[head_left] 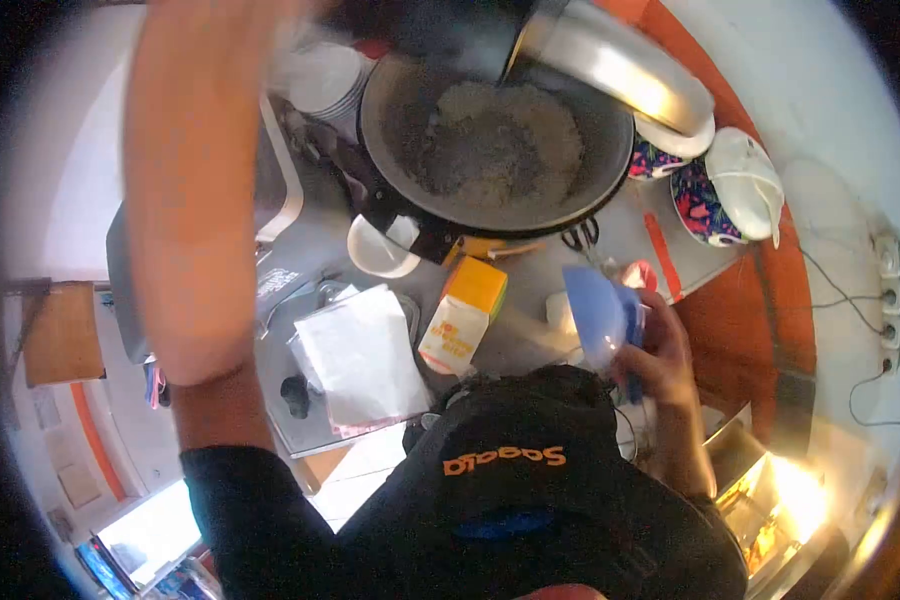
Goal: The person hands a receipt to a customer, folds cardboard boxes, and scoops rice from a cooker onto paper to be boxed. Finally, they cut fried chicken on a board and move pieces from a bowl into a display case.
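Right hand (pixel 662 352) closed around a blue scoop (pixel 595 312) at centre right, below a pan (pixel 393 112) of rice on the surface (pixel 622 235). Left hand (pixel 295 28), top left, blurred; grip unclear.

Black shirt (pixel 570 520): orange lettering across the chest, seen inverted, reads roughly "Saaala"; reading uncertain. Yellow-and-white carton (pixel 460 325) on the table: orange print, too blurred to read.

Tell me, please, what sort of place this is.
Probably a small kitchen: a wide pan of pale grainy food, flowered bowls and a carton on a grey worktop.
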A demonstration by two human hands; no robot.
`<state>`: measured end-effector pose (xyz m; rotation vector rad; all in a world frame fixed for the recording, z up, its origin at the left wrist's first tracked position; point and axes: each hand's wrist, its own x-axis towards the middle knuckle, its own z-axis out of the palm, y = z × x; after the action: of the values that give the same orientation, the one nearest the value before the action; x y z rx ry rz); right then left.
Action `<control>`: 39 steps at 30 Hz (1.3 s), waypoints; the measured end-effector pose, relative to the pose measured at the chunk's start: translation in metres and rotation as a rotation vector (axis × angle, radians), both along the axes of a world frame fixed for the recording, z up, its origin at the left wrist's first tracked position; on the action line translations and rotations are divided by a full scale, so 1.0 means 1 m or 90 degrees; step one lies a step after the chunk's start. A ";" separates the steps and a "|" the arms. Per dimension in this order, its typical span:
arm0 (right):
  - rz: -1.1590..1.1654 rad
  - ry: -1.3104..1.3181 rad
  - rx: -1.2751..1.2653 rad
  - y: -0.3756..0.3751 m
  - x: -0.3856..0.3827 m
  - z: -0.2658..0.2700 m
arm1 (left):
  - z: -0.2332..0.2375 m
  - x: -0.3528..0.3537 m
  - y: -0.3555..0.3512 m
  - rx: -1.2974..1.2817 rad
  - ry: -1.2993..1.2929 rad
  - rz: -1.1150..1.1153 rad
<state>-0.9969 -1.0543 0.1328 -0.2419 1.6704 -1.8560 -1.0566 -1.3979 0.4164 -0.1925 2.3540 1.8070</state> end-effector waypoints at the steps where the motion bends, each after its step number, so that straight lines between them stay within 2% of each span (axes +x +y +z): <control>1: 0.005 0.113 -0.033 -0.005 -0.015 0.024 | 0.000 0.000 -0.004 -0.061 0.057 -0.002; 2: 0.011 0.225 -0.067 -0.015 -0.032 0.045 | 0.000 0.000 -0.011 -0.106 0.087 0.004; 4: -0.021 0.328 0.068 -0.062 -0.081 0.090 | -0.005 0.004 -0.028 -0.167 0.121 0.026; 6: 0.061 0.417 0.254 -0.108 -0.156 0.080 | -0.012 0.010 -0.046 -0.200 0.143 0.052; 7: 0.068 0.300 0.222 -0.136 -0.197 0.046 | -0.016 0.013 -0.055 -0.210 0.145 0.066; 8: 0.020 0.190 0.269 -0.168 -0.224 0.024 | -0.019 0.015 -0.062 -0.219 0.150 0.081; 9: 0.061 0.103 0.379 -0.194 -0.256 0.001 | -0.023 0.019 -0.071 -0.226 0.150 0.091; 10: -0.025 0.097 0.454 -0.218 -0.288 -0.052 | -0.026 0.021 -0.078 -0.230 0.152 0.102; 12: 0.067 0.211 0.532 -0.251 -0.299 -0.096 | -0.032 0.026 -0.094 -0.237 0.155 0.123; 15: -0.076 0.625 0.719 -0.325 -0.319 -0.247 | -0.037 0.036 -0.112 -0.238 0.158 0.153; 18: 0.233 0.484 0.611 -0.305 -0.264 -0.115 | -0.043 0.041 -0.123 -0.238 0.157 0.174; 19: 0.242 0.476 0.610 -0.318 -0.268 -0.142 | -0.045 0.041 -0.124 -0.237 0.155 0.177; 21: 0.685 0.703 0.649 -0.341 -0.286 -0.213 | -0.049 0.040 -0.128 -0.232 0.158 0.184; 22: 0.687 0.692 0.648 -0.337 -0.277 -0.209 | -0.051 0.040 -0.129 -0.231 0.159 0.184; 24: 0.858 0.738 0.564 -0.323 -0.255 -0.164 | -0.055 0.041 -0.131 -0.231 0.159 0.186; 26: 0.865 0.698 0.593 -0.314 -0.254 -0.088 | -0.057 0.041 -0.134 -0.228 0.156 0.192; 27: 0.864 0.666 0.625 -0.313 -0.253 -0.069 | -0.058 0.042 -0.133 -0.227 0.157 0.194; 29: 0.845 0.705 0.650 -0.321 -0.270 -0.105 | -0.060 0.042 -0.133 -0.224 0.152 0.194; 31: 0.816 0.741 0.679 -0.318 -0.269 -0.113 | -0.062 0.041 -0.133 -0.224 0.156 0.193; 33: 0.691 0.776 0.601 -0.307 -0.247 -0.099 | -0.065 0.041 -0.131 -0.222 0.157 0.189; 37: 0.676 0.656 0.602 -0.308 -0.241 -0.173 | -0.067 0.040 -0.131 -0.219 0.161 0.192; 39: 1.032 0.937 0.627 -0.305 -0.228 -0.192 | -0.069 0.040 -0.131 -0.221 0.159 0.189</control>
<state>-1.2246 -1.3591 -0.0594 -1.9659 1.7020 0.6494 -1.0170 -1.5289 0.3477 -0.4002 2.9465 1.5981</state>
